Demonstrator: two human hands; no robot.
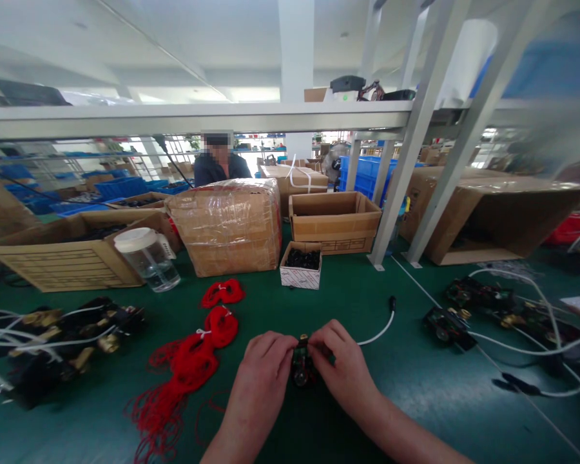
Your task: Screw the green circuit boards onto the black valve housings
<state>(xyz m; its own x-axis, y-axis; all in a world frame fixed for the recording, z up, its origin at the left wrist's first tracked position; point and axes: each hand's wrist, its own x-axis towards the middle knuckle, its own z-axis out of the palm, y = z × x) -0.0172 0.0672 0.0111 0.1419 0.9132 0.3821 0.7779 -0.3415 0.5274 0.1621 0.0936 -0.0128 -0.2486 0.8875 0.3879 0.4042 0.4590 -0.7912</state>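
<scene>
"Over the green surface (pixel 406 412), what are you handling?"

"In front of me, my left hand (pixel 265 368) and right hand (pixel 342 362) are narrowly pinching a small black device (pixel 301 372)."

"How far are you getting?"

"I'm working this one, unfinished by my guess; similar units (pixel 447 327) are lying to both sides, not showing which are done."

On the worktop (pixel 396 419), a unit (pixel 301 372) lies between the left hand (pixel 263 367) and right hand (pixel 341 364). Left of them lie cords (pixel 193 367), then a left pile (pixel 43 374); a right pile (pixel 481 293) lies at the other side. Behind the unit stands a small box (pixel 300 278) with parts (pixel 303 259) in it; behind that, an open box (pixel 333 229). Left of these stand a carton (pixel 227 232), then a bottle (pixel 147 261) before a long box (pixel 67 261). Posts (pixel 394 216) stand between the open box and a tipped box (pixel 507 222). A shelf (pixel 198 122) spans above; a person (pixel 222 166) is behind the carton.
</scene>
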